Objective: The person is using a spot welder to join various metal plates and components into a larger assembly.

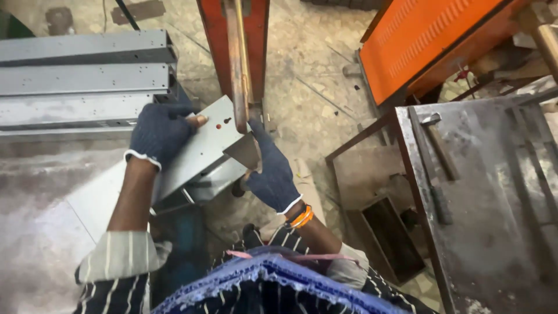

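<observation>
Holding a grey sheet-metal channel piece [200, 148] at the centre of the frame, its punched end pushed up under the copper-coloured electrode arm [237, 64] that hangs from the red-orange machine column [232, 35] at upper centre. Looks like the positioning stage of a spot-welding or pressing step: piece in place at the arm, two small holes showing near its top edge. Left hand [158, 132], in a dark knit glove with one bare fingertip poking through, closed over the upper-left edge of the piece, fingers wrapped round it. Right hand [268, 168], gloved the same and with orange bangles [302, 217] at the wrist, cupped under the lower right end beside the arm, fingers loosely curled against the metal; whether fully gripping cannot be told. Next move, judged from this: keeping the piece steady and square under the arm, fingers well away from the contact point. Further out, stacked long grey channels [84, 81] in the upper left, an orange ribbed cabinet [430, 40] in the upper right, a worn steel worktable [500, 221] at the right edge with a hammer [437, 139] lying on it, and an open rusty box [392, 238] below on the stone floor [314, 75].
</observation>
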